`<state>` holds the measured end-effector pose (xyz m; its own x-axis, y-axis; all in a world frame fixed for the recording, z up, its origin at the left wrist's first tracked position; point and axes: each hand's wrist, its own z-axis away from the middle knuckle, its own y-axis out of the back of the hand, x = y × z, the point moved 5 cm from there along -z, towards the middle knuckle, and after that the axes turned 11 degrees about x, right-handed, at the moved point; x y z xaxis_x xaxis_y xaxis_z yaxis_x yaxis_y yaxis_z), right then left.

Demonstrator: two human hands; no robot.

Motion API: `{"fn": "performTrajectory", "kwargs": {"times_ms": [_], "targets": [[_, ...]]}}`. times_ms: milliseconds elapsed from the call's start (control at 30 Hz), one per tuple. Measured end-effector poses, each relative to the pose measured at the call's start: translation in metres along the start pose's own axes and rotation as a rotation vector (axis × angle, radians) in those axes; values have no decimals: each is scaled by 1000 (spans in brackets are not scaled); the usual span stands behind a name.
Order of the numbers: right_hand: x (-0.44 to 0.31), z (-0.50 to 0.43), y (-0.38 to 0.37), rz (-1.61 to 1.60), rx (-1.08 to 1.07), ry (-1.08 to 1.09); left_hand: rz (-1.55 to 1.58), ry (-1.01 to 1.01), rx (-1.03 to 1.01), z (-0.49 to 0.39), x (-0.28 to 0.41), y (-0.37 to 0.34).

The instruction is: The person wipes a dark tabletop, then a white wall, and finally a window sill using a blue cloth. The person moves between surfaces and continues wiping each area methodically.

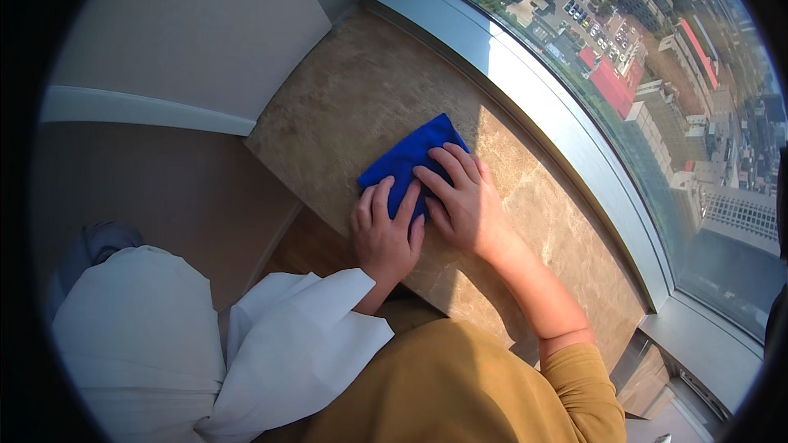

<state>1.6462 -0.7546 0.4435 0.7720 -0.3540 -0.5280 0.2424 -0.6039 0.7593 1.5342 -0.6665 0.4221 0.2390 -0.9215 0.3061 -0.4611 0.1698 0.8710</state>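
A folded blue cloth (418, 147) lies on the brown, marble-patterned windowsill (345, 80). My left hand (388, 227) holds its near left part, with fingers spread over the fabric and the wrist close to the sill's inner edge. Beside it, my right hand (465, 200) presses the cloth's right side, fingertips on top and thumb towards the left hand. Parts of the cloth are hidden under both hands. White fabric (301, 338) covers the lower left and hides part of my left forearm.
A metal window frame (523, 80) curves along the far right side, with glass (652, 154) beyond it overlooking buildings far below. At the left, a pale wall (203, 31) meets the sill. Wooden flooring (298, 243) shows below the inner edge. Sunlight falls across the sill's right part.
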Motion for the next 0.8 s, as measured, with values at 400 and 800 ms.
{"fn": "performTrajectory", "kwargs": {"times_ms": [400,800], "targets": [[-14,88,43,53,-135,-45,54,-152,-83,78,48,7],[47,68,50,221,115,-62,208,-209,-62,-5,73,-31]]}}
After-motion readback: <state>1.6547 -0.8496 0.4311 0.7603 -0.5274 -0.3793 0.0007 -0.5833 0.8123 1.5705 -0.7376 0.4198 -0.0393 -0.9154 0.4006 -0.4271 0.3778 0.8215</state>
